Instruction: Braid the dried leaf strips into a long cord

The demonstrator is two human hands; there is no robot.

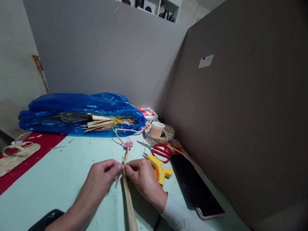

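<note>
No readable text anywhere — the white label (206,61) on the brown partition (249,111) is too small to make out.

blue plastic bag (72,106), yellow glue gun (161,168), red scissors (162,151).

On the counter (60,179), the glue gun (160,168) lies right of the straw strands (127,191); scissors (160,151) behind it, bag (80,112) farthest back.

Partitioned craft workstation: grey divider walls (100,52), glue gun (161,168), scissors (160,150), straw bundle (104,122) on table (54,179).
</note>
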